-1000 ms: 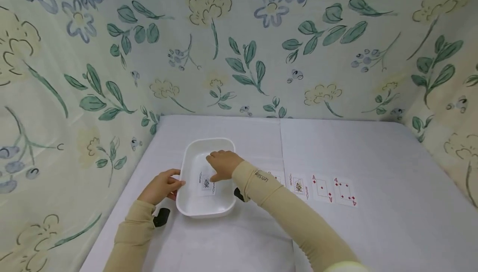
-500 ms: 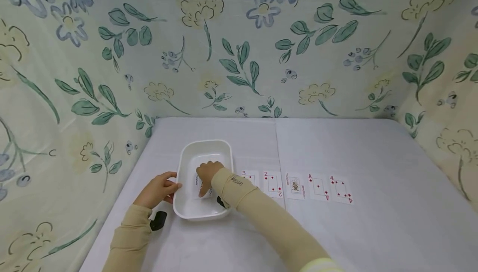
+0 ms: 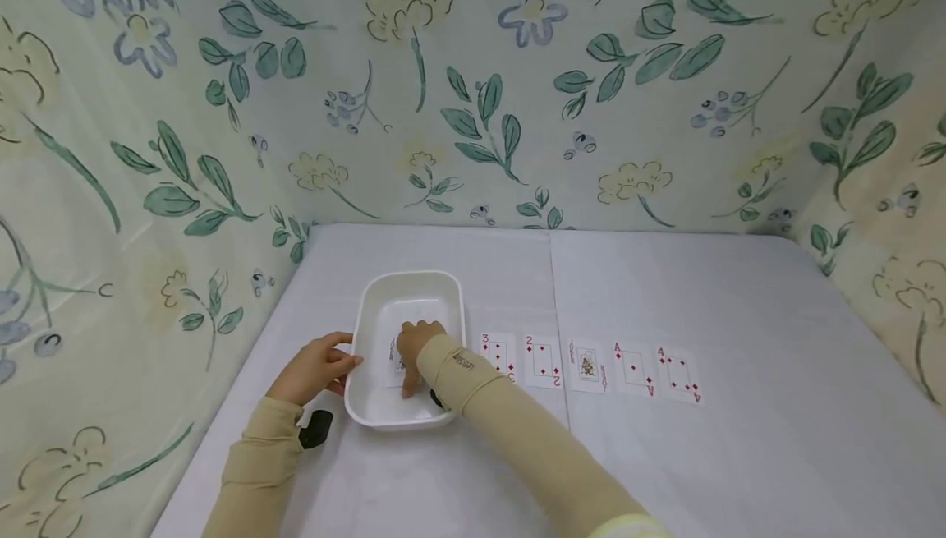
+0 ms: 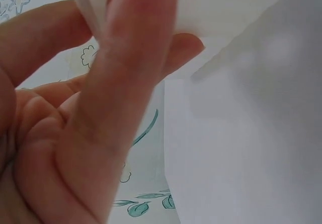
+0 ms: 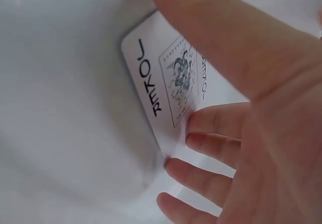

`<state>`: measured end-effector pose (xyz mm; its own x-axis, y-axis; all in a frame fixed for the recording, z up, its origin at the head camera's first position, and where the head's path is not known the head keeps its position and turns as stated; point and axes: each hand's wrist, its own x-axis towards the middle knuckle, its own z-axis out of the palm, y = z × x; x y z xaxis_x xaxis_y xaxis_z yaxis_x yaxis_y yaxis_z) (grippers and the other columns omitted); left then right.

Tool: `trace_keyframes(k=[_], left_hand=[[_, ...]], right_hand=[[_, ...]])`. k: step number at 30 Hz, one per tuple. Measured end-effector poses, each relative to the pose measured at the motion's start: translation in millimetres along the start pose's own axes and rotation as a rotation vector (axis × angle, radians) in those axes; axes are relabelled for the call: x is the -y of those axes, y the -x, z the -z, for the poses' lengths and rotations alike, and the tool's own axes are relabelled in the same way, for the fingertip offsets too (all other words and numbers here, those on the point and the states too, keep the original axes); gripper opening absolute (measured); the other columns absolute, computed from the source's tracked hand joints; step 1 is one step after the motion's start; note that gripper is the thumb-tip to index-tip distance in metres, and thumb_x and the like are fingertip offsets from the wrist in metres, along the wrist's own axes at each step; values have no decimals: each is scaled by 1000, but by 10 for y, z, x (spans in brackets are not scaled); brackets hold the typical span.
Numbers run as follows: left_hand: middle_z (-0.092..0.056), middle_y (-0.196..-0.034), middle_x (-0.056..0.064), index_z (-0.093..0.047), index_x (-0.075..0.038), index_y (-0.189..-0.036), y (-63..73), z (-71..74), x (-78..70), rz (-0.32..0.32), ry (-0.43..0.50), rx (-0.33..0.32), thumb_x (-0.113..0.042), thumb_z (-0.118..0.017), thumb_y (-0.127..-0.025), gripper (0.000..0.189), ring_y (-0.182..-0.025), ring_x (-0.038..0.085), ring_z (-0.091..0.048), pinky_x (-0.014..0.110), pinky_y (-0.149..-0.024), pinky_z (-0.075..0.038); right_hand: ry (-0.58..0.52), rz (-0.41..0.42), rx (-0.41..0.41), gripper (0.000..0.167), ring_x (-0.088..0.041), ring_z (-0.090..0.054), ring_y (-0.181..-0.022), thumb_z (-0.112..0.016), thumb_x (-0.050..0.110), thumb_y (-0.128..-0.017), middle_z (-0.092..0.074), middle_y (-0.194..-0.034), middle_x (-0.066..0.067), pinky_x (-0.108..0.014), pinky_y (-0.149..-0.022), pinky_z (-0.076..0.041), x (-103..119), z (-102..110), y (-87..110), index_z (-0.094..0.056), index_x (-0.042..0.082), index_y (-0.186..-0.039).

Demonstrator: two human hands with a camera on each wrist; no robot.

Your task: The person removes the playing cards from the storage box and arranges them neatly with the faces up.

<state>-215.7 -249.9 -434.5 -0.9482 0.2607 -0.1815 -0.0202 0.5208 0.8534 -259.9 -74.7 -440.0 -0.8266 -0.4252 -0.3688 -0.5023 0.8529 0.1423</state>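
Note:
My left hand (image 3: 316,367) grips the left rim of a white plastic tray (image 3: 405,419), with the thumb and fingers on either side of its wall. In the left wrist view the thumb (image 4: 126,68) covers much of the rim. Inside the tray, a black-and-white joker card (image 3: 395,361) lies at the bottom, partly hidden by my right hand (image 3: 417,349). The right wrist view shows the joker card (image 5: 156,90) between the thumb (image 5: 216,27) at one end and the fingertips at the other.
Right of the tray, a row of face-up cards lies on the white tablecloth (image 3: 458,480): a three (image 3: 498,351), a two (image 3: 543,361), a red joker (image 3: 588,365), an ace (image 3: 633,368) and a four of diamonds (image 3: 677,374). Floral cloth (image 3: 517,111) hangs behind and at the sides.
My right hand has come down and toward me inside the tray, from above the joker card to its ends. The three and two have come into view. The left hand keeps its hold.

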Motion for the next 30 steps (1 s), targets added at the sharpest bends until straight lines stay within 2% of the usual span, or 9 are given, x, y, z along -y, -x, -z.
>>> trace_keyframes(k=[7,13,18,22,30], left_hand=[[-62,-94,25,-40,8,-127,-13,1,-15,-9,12,3,-11,-58,-88,46,-64,30,-62,34,-55,-53],[-62,-95,26,-39,8,-127,-14,2,-9,-23,19,6,-13,-59,-88,49,-64,29,-62,34,-55,-53],[-62,-95,25,-39,8,-127,-13,2,-14,-20,16,2,-14,-59,-88,50,-64,28,-62,34,-55,-53],[-62,-95,25,-39,8,-127,-11,-4,-12,-14,16,3,-13,-59,-88,49,-65,27,-62,34,-55,-53],[-62,-96,25,-40,7,-126,-9,5,-14,-2,4,-1,-12,-59,-88,47,-64,27,-62,34,-56,-53]], right_hand=[[43,3,-25,70,-15,-50,-93,-74,60,-57,-50,-107,4,-29,-79,-44,10,-1,-5,-62,19,-112],[49,43,-40,58,-13,-51,-91,-74,56,-61,-51,-103,5,-28,-79,-45,2,31,-1,-63,20,-106],[25,78,-42,43,-12,-50,-86,-75,52,-64,-52,-96,4,-28,-76,-44,-7,35,-10,-65,21,-92],[13,69,-37,37,-12,-48,-82,-74,51,-64,-50,-90,3,-27,-74,-44,-9,33,1,-62,20,-82],[78,46,-76,42,-12,-50,-73,-69,56,-64,-53,-81,3,-26,-64,-47,6,59,28,-65,22,-88]])
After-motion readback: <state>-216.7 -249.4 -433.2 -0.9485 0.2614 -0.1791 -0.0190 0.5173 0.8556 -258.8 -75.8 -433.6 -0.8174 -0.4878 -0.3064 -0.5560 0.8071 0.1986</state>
